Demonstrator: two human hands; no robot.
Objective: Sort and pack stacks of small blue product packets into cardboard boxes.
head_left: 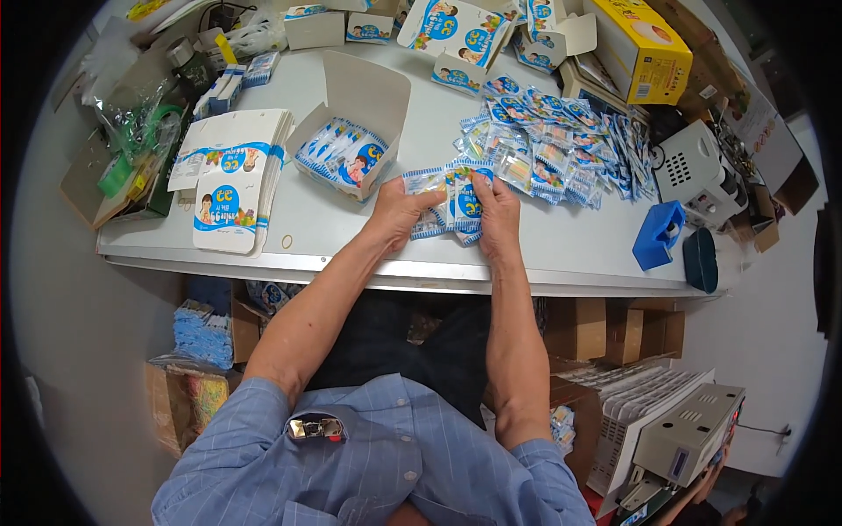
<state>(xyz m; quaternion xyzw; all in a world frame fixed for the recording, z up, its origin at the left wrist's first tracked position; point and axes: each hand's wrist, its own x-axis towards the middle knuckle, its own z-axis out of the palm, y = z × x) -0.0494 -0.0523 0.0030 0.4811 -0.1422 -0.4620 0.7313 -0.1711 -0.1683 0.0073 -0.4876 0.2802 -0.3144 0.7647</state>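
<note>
Near the table's front edge, my left hand (399,213) and my right hand (498,214) are closed on small blue-and-white sachets (464,200). The left grips the left end of the bunch, the right its other side, with the thumb on top. Just left of them stands an open white carton (368,88), its lid raised, with a row of sachets (342,151) inside. A large loose heap of the same sachets (548,131) spreads over the table to the right of my hands. How many sachets each hand holds cannot be made out.
A stack of flat printed cartons (230,188) lies at left, a rubber band (287,241) beside it. Filled cartons (452,39) stand at the back. A yellow box (645,53), a white machine (697,167) and a blue holder (658,235) occupy the right side.
</note>
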